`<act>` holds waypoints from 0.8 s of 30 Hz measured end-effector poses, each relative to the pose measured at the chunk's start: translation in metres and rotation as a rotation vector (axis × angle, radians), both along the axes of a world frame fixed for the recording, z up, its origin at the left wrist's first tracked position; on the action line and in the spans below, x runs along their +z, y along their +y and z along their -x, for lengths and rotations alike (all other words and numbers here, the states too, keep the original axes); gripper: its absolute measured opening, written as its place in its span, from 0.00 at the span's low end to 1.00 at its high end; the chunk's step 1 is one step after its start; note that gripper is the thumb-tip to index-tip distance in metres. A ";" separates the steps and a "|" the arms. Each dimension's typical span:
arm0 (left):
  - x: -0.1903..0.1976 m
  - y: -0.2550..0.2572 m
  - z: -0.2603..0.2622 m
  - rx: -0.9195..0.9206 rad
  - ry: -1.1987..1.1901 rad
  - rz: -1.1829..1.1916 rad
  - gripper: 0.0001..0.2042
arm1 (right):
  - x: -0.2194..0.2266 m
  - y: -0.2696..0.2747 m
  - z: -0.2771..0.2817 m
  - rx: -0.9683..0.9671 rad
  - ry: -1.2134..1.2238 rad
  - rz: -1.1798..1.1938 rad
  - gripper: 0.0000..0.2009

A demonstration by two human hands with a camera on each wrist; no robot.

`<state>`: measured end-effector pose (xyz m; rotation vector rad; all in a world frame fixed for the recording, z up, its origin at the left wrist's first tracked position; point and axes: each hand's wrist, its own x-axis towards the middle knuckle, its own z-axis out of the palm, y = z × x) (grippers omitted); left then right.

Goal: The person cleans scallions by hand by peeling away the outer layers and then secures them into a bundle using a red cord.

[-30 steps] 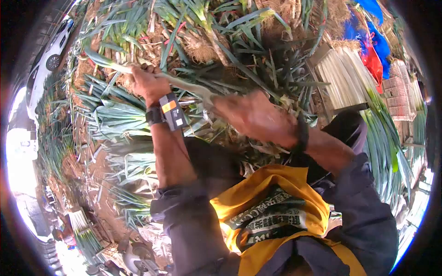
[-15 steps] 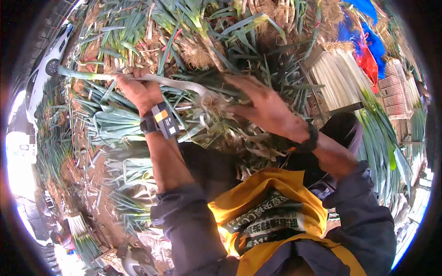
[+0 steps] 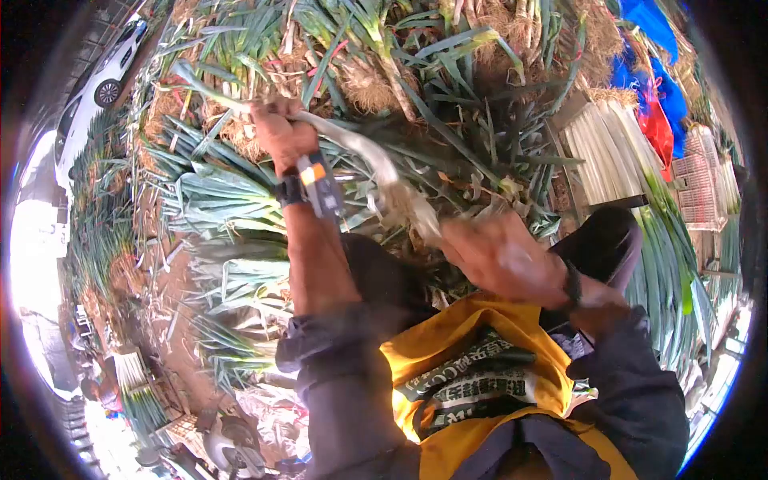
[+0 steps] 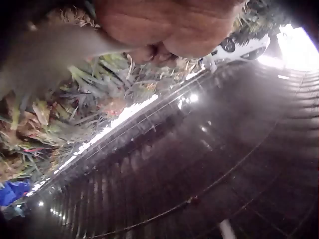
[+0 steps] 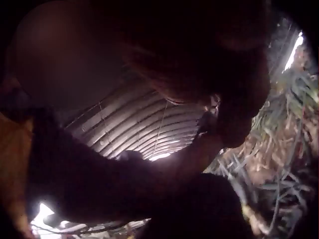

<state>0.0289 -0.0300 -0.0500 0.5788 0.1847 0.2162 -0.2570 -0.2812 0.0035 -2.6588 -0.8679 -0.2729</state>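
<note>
One long leek (image 3: 364,150) slants across the head view, its green end at upper left and its root end lower right. The left hand (image 3: 284,134) grips it round the upper stalk; in the left wrist view that hand (image 4: 169,27) has its fingers folded, with the blurred pale stalk (image 4: 55,50) beside it. The right hand (image 3: 508,256), blurred, is at the root end with its fingers bent round what looks like loose outer skin or roots. In the right wrist view the right hand (image 5: 199,64) is very dark and its fingers are unclear.
Bunches of leeks with roots (image 3: 368,84) lie ahead, and leafy bundles (image 3: 228,196) at left. White trimmed leeks (image 3: 604,152) fill a crate on the right, near a pink basket (image 3: 698,180) and a red bag (image 3: 656,132). A white car (image 3: 96,96) stands far left.
The right hand was spread beside the root end half a second ago; it has moved down and right and closed there. The leek now tilts more steeply, still in the left hand.
</note>
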 end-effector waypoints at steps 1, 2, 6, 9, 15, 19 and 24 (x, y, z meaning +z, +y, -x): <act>0.008 0.003 0.001 0.074 0.059 -0.016 0.13 | 0.003 -0.007 0.016 -0.008 0.084 0.070 0.15; -0.020 0.030 -0.022 0.009 -0.098 -0.048 0.13 | -0.007 -0.020 0.018 -0.044 0.127 0.093 0.17; 0.018 -0.010 0.013 0.122 -0.135 -0.142 0.10 | -0.061 -0.076 -0.019 -0.231 0.149 -0.112 0.23; 0.029 -0.016 0.026 0.140 -0.167 -0.194 0.08 | -0.046 -0.060 -0.035 -0.219 0.099 -0.401 0.23; 0.037 -0.033 0.037 0.078 -0.225 -0.189 0.09 | -0.027 -0.008 -0.076 -0.098 -0.063 -0.316 0.22; 0.033 -0.030 0.032 0.114 -0.181 -0.237 0.10 | -0.036 0.013 -0.080 -0.012 0.028 0.002 0.19; 0.024 -0.004 0.012 0.269 -0.097 -0.264 0.12 | -0.044 0.015 -0.046 0.150 0.178 -0.084 0.25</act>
